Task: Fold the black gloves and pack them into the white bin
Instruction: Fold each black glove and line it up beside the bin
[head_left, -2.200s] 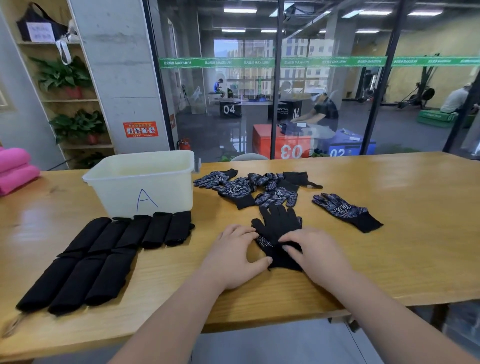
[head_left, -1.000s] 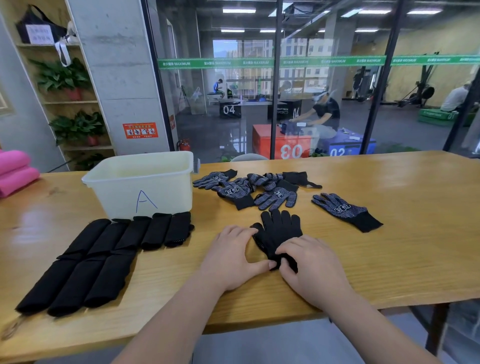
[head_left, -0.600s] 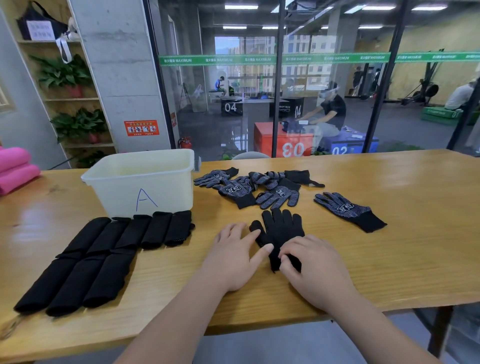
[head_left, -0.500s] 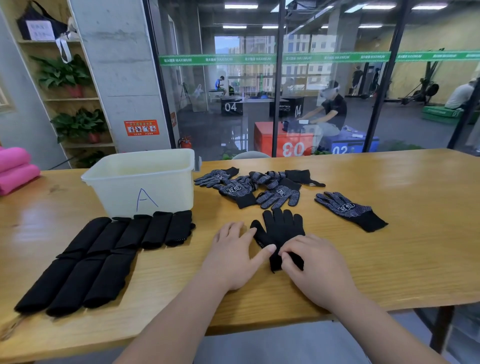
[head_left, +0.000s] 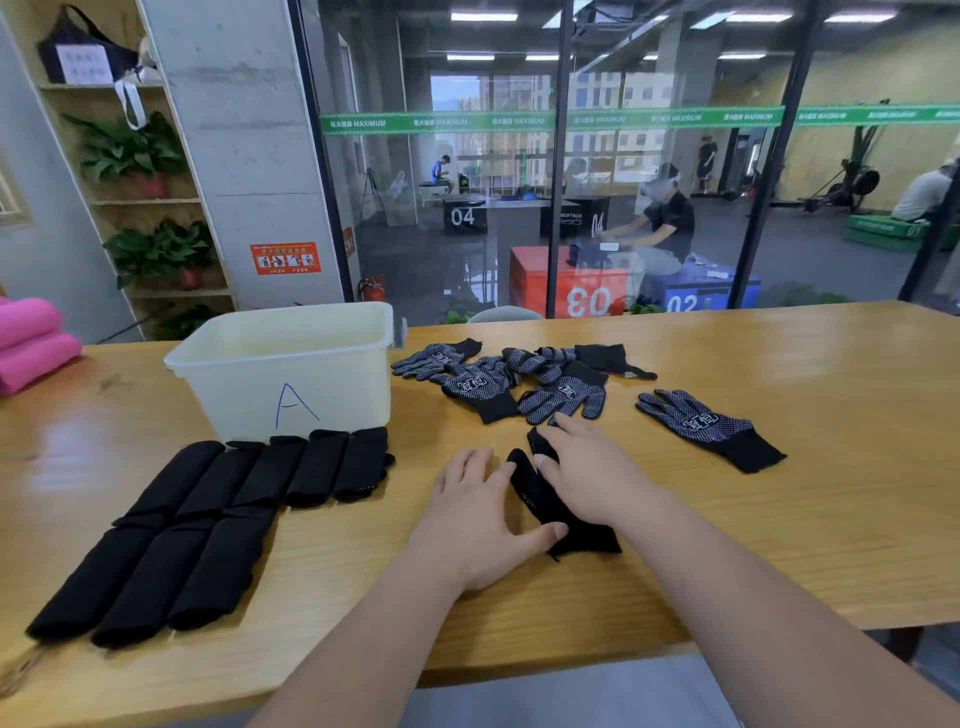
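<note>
The left hand lies flat, fingers straight, thumb pressing the cuff of the black glove; the right hand rests stretched over its finger end. Both sit on the wooden table, folded gloves in two rows before the white bin, loose gloves behind. A glass wall fronts a gym. Half a second ago the right hand curled at the cuff and the glove lay wider

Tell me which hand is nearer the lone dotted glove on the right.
Right. The right hand presses the half-folded glove just left of the lone dotted glove; the left hand lies farther left.
</note>
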